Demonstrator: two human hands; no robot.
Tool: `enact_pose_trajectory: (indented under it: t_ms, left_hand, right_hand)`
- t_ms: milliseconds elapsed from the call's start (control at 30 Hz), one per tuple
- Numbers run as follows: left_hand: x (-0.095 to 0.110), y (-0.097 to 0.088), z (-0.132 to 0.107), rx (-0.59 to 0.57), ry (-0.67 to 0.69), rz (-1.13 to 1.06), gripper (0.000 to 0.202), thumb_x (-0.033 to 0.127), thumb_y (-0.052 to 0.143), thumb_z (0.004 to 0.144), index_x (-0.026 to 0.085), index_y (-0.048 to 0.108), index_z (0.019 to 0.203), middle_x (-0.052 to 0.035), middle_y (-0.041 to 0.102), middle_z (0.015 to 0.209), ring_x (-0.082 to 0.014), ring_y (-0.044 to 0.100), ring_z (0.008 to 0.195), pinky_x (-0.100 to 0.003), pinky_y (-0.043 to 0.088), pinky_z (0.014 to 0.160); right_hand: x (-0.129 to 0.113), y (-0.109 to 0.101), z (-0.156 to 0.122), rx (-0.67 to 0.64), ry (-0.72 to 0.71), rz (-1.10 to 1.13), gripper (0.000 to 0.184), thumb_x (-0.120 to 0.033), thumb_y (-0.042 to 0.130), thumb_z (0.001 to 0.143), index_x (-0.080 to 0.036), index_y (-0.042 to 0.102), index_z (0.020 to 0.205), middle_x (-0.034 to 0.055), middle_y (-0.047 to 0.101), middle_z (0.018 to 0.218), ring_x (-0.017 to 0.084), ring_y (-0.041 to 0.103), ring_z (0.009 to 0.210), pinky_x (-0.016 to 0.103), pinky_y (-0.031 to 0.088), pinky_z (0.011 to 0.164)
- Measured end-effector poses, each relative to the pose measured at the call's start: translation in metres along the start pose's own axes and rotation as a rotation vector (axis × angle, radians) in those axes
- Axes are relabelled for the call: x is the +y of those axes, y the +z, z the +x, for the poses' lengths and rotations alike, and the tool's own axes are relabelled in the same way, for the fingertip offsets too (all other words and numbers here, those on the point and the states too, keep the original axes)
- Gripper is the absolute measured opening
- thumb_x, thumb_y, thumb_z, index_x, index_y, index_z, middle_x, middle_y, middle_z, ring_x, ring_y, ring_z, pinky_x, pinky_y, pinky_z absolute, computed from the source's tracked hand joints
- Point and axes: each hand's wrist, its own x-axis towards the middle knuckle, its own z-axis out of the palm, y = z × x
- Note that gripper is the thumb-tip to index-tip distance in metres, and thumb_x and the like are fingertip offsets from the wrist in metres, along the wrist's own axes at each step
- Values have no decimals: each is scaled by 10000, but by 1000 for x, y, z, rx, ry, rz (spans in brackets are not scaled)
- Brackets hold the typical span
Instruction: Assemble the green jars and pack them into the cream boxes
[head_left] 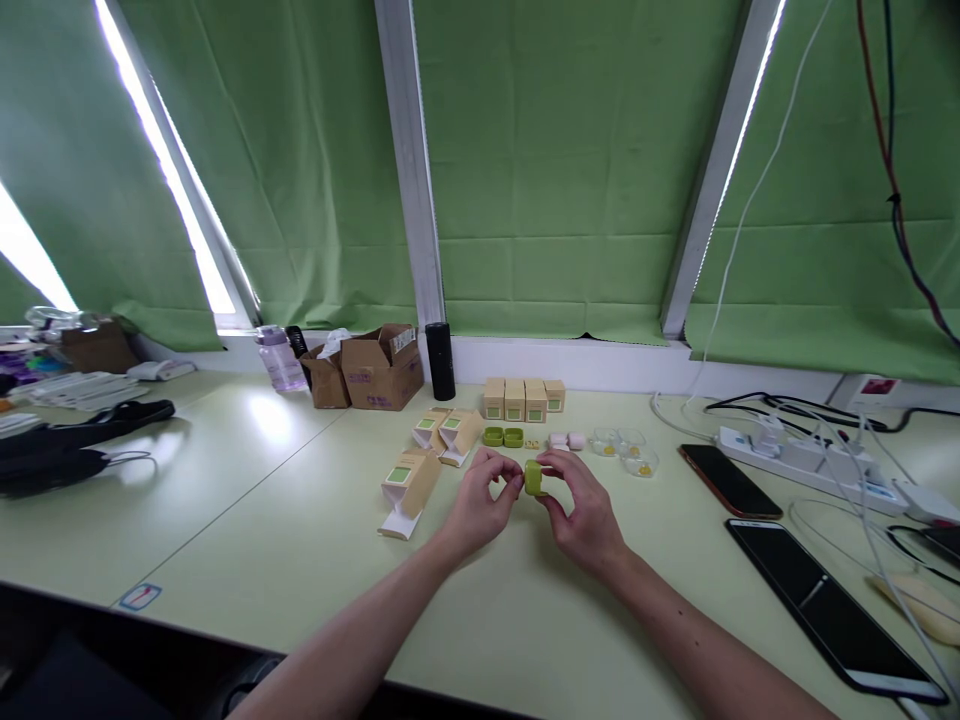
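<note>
Between the fingertips of my right hand (589, 510) is a small green square container (533, 478), turned on its side. My left hand (484, 500) is closed in a pinch just left of it; whatever its fingertips hold is too small to make out. Behind my hands lie two green open containers (503, 437), small yellowish pieces (532, 444), pale pink cylinders (566, 441) and clear round cups (624, 443) with yellow spots inside. Left of my left hand are three opened cardboard boxes (420, 480) with green labels. Several shut small boxes (515, 400) stand in a row at the back.
Brown cartons (382, 367), a black cylinder (440, 361) and a lilac bottle (280, 358) stand along the wall. At right lie a phone (730, 481), a larger black-screened device (832, 605) and a power strip (810, 467) with cables. A black strap (82, 440) lies far left.
</note>
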Motion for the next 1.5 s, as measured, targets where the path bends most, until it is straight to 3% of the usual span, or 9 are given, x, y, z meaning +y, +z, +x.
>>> enact_pose_trajectory:
  t_ms: [900, 1500]
  left_hand:
    - [6, -3, 2, -3, -47, -18, 82, 185, 607, 882, 210, 627, 807, -30, 631, 867, -191, 615, 863, -323, 521, 788]
    - [7, -5, 2, 12, -63, 7, 106, 229, 596, 920, 208, 606, 817, -21, 617, 843, -184, 600, 861, -316, 500, 803]
  right_hand:
    - [2, 1, 1, -1, 29, 25, 399, -128, 612, 919, -259, 605, 1296, 119, 695, 1250, 295, 688, 1175, 497, 649, 970]
    - [2, 0, 2, 5, 60, 48, 411, -123, 616, 919, -260, 596, 1307, 108, 684, 1274, 276, 690, 1157, 487, 650, 978]
